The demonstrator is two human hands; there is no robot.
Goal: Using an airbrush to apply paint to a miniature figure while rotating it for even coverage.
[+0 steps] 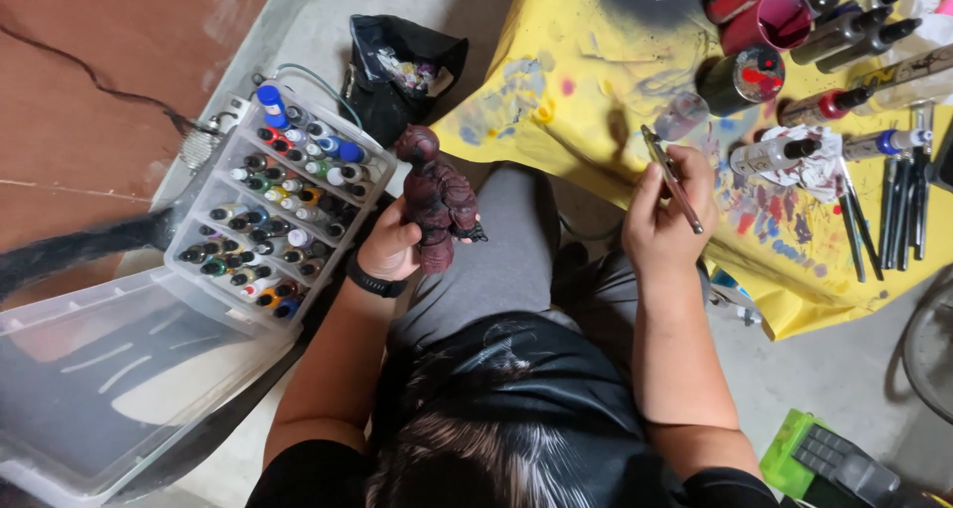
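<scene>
Left hand (389, 250) wraps the dark red, knobbly monster figurine (435, 198) by its legs, above the lap; it looks rigid and light, likely wet paint higher up. Right hand (663, 215) pinches a slim metal airbrush (672, 178). Beyond: paint-spattered yellow tablecloth (566, 81), clear plastic bottle organiser (266, 210) on concrete.
</scene>
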